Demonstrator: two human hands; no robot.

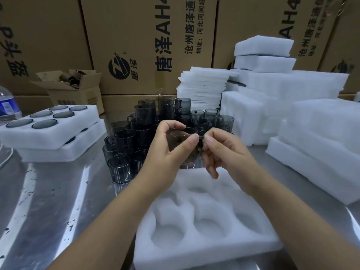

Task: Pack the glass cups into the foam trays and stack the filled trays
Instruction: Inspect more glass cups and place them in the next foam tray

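A smoky glass cup (pixel 180 138) is held in the air above the far edge of an empty white foam tray (pixel 204 221). My left hand (pixel 167 147) grips the cup's body, thumb across its side. My right hand (pixel 218 149) pinches the cup's handle between thumb and forefinger. Behind the hands stands a dense cluster of several more grey glass cups (pixel 136 133), some stacked two high. At the left, a filled foam tray (pixel 48 127) with cups seated in its holes lies on top of another tray (pixel 64 151).
Stacks of white foam trays and sheets (pixel 282 94) fill the right side and back. Large printed cardboard boxes (pixel 148 41) wall off the back, with a small open carton (pixel 76 86) at back left. A water bottle (pixel 7 106) stands at the far left on the steel table (pixel 48 201).
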